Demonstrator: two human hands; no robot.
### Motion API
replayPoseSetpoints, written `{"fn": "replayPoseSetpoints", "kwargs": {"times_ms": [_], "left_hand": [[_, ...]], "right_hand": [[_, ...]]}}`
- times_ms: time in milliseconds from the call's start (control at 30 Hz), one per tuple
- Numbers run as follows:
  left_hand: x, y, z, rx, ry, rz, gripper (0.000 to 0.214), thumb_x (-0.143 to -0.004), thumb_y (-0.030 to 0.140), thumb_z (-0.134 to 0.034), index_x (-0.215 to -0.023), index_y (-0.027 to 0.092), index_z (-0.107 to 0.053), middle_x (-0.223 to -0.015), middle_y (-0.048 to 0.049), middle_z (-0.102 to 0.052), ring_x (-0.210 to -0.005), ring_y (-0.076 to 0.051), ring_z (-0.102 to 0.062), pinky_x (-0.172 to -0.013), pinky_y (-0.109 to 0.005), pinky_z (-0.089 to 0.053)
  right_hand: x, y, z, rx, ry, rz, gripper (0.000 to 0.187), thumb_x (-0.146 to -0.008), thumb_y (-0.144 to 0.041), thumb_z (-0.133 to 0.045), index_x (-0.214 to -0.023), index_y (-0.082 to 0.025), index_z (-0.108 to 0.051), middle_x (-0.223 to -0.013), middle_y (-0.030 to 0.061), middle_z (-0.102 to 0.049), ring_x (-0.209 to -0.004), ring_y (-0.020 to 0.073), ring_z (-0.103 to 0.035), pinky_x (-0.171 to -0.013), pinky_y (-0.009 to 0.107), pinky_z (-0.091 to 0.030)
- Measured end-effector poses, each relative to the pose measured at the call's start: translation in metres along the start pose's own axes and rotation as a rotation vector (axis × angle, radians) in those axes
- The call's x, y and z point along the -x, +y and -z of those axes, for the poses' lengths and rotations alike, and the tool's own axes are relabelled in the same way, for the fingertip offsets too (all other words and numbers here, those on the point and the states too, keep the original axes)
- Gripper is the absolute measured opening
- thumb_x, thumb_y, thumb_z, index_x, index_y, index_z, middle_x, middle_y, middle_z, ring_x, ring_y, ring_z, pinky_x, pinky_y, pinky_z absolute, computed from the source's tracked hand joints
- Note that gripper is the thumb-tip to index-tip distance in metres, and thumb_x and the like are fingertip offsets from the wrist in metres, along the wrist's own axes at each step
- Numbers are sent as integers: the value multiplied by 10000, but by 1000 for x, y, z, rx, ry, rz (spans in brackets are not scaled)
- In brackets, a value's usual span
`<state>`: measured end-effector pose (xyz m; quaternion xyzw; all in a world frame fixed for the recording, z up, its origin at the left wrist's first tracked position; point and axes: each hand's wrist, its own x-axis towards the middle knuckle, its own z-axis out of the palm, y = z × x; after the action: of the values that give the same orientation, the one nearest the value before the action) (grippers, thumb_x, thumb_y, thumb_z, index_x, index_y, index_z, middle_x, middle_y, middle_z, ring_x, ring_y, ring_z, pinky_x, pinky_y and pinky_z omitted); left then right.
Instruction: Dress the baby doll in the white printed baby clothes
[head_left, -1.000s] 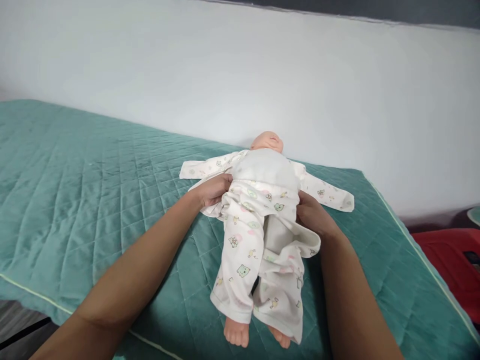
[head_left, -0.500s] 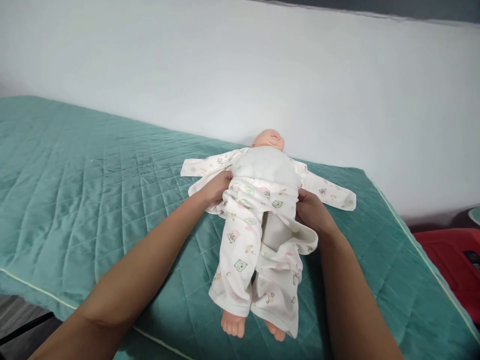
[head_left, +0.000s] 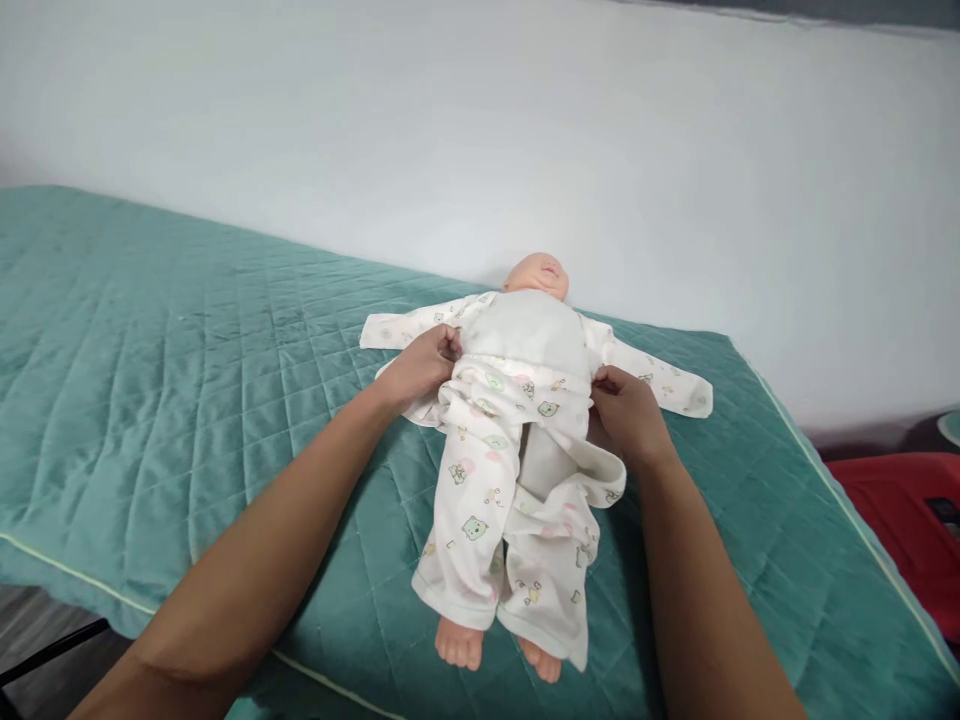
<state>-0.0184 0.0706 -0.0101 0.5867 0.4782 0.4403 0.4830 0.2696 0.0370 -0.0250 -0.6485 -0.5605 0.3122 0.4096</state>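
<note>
A baby doll (head_left: 536,275) lies on its back on a green quilted bed (head_left: 187,380), head toward the wall. It wears white printed trousers (head_left: 480,500) and lies on an open matching shirt (head_left: 660,385) with sleeves spread out. My left hand (head_left: 424,365) pinches the trousers' waistband at the doll's left-side hip. On the other hip my right hand (head_left: 626,415) grips the same waistband. The doll's grey cloth belly (head_left: 529,335) is bare above the waistband. Its bare feet (head_left: 461,645) stick out of the trouser legs.
A white wall (head_left: 525,130) runs right behind the doll's head. The bed's near edge with pale piping crosses the lower left. A red object (head_left: 900,520) sits on the floor beyond the bed's right edge.
Both hands have slid the waistband a little further up the doll's body toward its belly, and the doll's legs and feet have shifted slightly up the bed.
</note>
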Motion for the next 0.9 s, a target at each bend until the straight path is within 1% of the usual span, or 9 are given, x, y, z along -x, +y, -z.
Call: {"fn": "replayPoseSetpoints", "kwargs": {"times_ms": [33,100,200,300,467,600,667,800,900], "left_hand": [[1,1,2,54,-11,3,271,-577,100,-637,-817,194,-552,-762,14,-584,-628,-117,-518,-600,-247,-437],[3,5,6,129,-12,-55,237,-644,143,-652,-853,193,-552,-810,5,-589,-657,-115,-527,-623,-250,-446],[7,13,7,59,-11,-210,144,-740,244,-681,-845,179,-607,-894,-24,-616,-808,-149,-568,-754,-285,-467],[10,19,6,-111,-110,-284,135,-786,294,-686,-854,181,-655,-975,-36,-620,-904,-166,-569,-835,-298,-451],[10,23,9,-316,-211,-398,166,-806,358,-709,-879,210,-689,-1052,-39,-568,-1033,-188,-538,-978,-323,-418],[11,26,12,-451,-254,-430,192,-813,408,-711,-865,226,-685,-1133,-40,-520,-1186,-216,-478,-1109,-366,-338],[12,28,12,-468,-278,-412,196,-822,412,-698,-844,220,-665,-1150,-40,-518,-1178,-215,-488,-1088,-362,-362],[13,30,9,-438,-309,-398,211,-834,395,-675,-783,199,-618,-1145,-45,-566,-1082,-200,-546,-974,-326,-430],[13,29,7,-416,-296,-410,203,-844,362,-661,-764,190,-590,-1097,-49,-616,-1036,-195,-575,-940,-316,-432]], "right_hand": [[0,-1,1,13,36,8,89,-689,-233,-584,-762,-207,-630,-663,-13,-646,-636,167,-591,-618,292,-466],[3,-7,1,6,106,35,113,-711,-220,-569,-810,-215,-622,-671,-22,-627,-630,156,-590,-629,289,-467],[12,-21,-2,-70,157,167,99,-789,-268,-594,-876,-222,-609,-742,-18,-614,-664,146,-579,-664,291,-478],[22,-35,-5,-103,88,310,127,-843,-343,-639,-877,-227,-600,-802,-14,-576,-712,136,-545,-684,281,-460],[26,-41,-5,-59,7,485,196,-807,-343,-740,-879,-249,-585,-940,0,-536,-875,162,-526,-802,307,-453],[24,-42,-3,77,-112,540,216,-793,-372,-771,-915,-265,-627,-1017,39,-511,-993,216,-505,-846,356,-451],[24,-43,-1,133,-128,543,228,-788,-373,-781,-914,-266,-624,-1063,53,-494,-1053,239,-486,-884,387,-445],[23,-42,2,202,-134,579,254,-785,-361,-795,-849,-252,-575,-1128,53,-476,-1153,254,-461,-1009,432,-384],[21,-41,3,186,-204,578,277,-819,-373,-764,-787,-237,-525,-1112,46,-477,-1109,237,-494,-953,401,-414]]}}
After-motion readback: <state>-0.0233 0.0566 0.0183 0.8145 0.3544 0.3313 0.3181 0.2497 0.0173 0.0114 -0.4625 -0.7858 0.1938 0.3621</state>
